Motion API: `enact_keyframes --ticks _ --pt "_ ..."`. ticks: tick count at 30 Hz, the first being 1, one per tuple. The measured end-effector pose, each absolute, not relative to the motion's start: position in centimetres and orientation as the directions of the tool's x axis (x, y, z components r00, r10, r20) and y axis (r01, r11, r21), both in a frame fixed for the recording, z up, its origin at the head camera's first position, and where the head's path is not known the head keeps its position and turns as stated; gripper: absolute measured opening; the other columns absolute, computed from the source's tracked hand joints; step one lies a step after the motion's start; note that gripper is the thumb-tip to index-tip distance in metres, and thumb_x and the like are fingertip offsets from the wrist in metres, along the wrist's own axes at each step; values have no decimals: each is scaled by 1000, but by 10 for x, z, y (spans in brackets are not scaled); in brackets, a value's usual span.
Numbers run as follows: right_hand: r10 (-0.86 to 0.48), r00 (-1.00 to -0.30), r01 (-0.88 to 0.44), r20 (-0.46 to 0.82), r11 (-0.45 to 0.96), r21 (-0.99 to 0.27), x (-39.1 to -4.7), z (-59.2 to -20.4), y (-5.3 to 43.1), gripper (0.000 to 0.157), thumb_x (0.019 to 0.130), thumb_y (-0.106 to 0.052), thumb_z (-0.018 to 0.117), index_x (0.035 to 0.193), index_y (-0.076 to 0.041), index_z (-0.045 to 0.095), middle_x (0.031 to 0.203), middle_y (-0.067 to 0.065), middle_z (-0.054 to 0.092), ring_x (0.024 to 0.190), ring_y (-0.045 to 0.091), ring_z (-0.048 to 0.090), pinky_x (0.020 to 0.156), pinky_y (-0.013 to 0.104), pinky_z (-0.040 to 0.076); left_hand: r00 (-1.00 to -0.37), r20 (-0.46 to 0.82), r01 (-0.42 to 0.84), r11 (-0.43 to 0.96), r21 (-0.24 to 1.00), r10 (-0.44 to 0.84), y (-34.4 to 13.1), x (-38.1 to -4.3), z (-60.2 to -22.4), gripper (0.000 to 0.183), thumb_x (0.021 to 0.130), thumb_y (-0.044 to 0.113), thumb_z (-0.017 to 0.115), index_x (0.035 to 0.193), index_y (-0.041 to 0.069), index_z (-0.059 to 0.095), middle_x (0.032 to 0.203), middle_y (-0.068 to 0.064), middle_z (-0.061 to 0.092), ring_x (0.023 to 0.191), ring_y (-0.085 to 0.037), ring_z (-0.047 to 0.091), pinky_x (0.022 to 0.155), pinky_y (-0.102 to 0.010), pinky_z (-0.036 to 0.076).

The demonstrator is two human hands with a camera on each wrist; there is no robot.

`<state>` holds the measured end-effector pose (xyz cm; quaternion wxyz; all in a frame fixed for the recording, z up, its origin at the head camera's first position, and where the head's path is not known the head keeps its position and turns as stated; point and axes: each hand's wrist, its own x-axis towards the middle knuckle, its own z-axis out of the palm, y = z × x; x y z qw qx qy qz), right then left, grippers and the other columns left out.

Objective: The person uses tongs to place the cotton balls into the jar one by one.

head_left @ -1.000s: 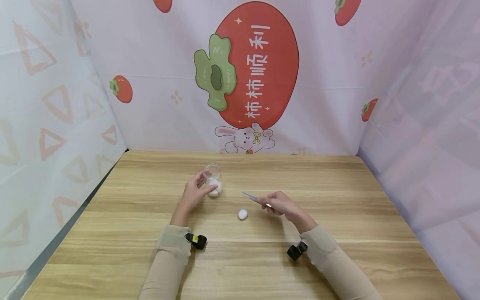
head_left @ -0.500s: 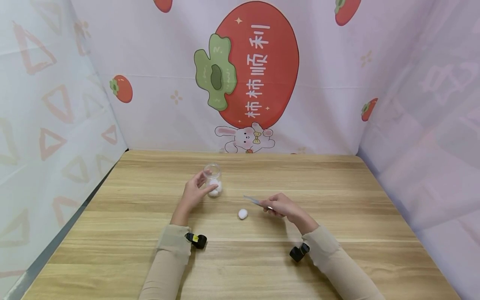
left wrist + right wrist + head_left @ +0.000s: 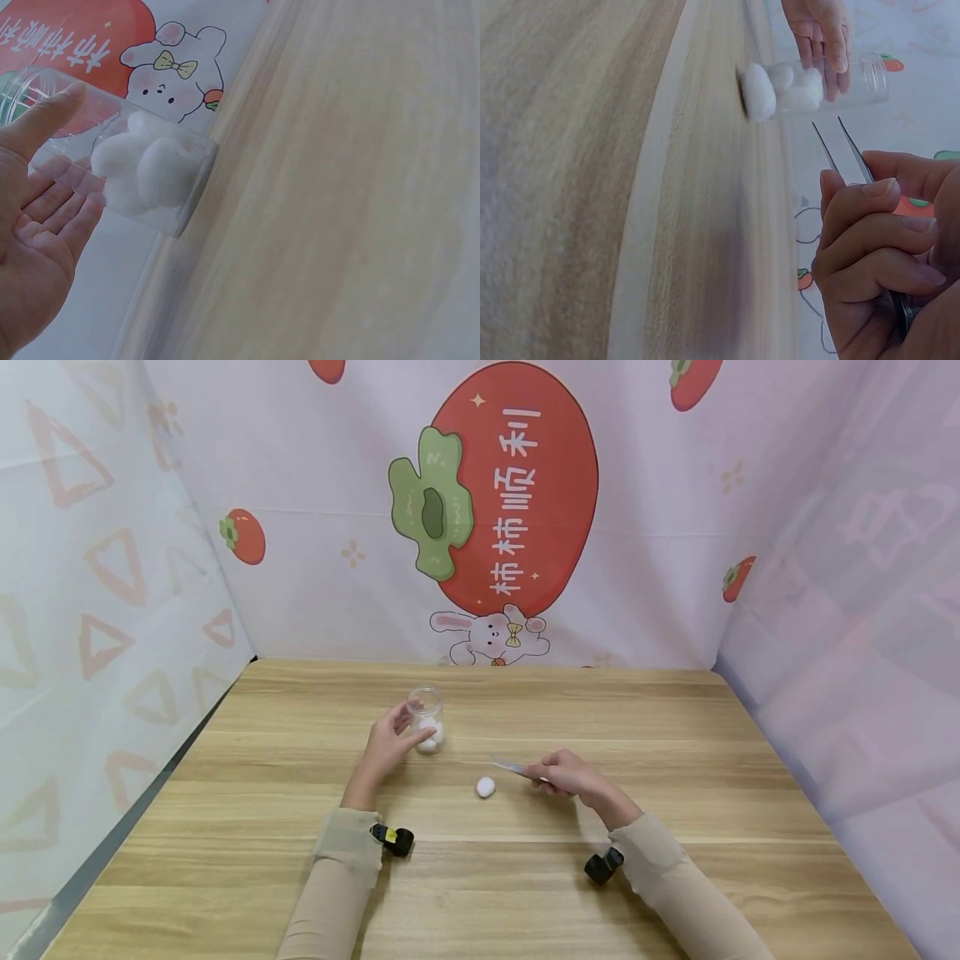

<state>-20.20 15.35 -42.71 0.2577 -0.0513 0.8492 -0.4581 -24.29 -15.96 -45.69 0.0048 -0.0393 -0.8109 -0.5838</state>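
Note:
A clear open-topped jar stands upright on the wooden table with several white cotton balls inside. My left hand grips it from the left, thumb on the near side and fingers behind. My right hand holds metal tweezers above the table, and their tips point left toward the jar. In the right wrist view the tweezer tips stand apart with nothing between them. One loose cotton ball lies on the table between my hands, a little below and left of the tweezers.
The wooden table reaches back to a white curtain printed with persimmons and a rabbit. Pale patterned curtains hang on the left and right sides. Black wrist cameras sit on both forearms.
My right hand has drifted slightly right and toward me with the tweezers. The left hand, the jar and the loose cotton ball stay in place.

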Motion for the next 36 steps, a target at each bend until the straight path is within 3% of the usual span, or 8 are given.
enact_keyframes --ticks 17,26,36 --pt "-368 -844 104 -391 603 -791 -201 -431 159 37 95 -29 58 80 4 65 52 -6 43 45 5 31 41 16 21 -996 58 76 328 942 64 -160 -244 -459 73 84 23 75 144 2 39 149 -26 41 140 -37 42 120 -40 38" --pt "-344 -852 106 -395 626 -773 -200 -433 160 38 92 -30 62 66 -4 57 48 -6 42 43 5 29 41 16 22 -997 47 65 329 942 61 -161 -244 -459 75 84 23 75 146 3 37 149 -25 42 140 -37 42 120 -41 38" --pt "-367 -835 84 -410 652 -754 -198 -434 161 37 92 -31 62 67 -4 60 48 -6 43 44 6 31 42 16 23 -998 34 52 323 945 60 -160 -242 -454 76 84 22 75 146 2 36 149 -26 41 140 -37 41 120 -41 37"
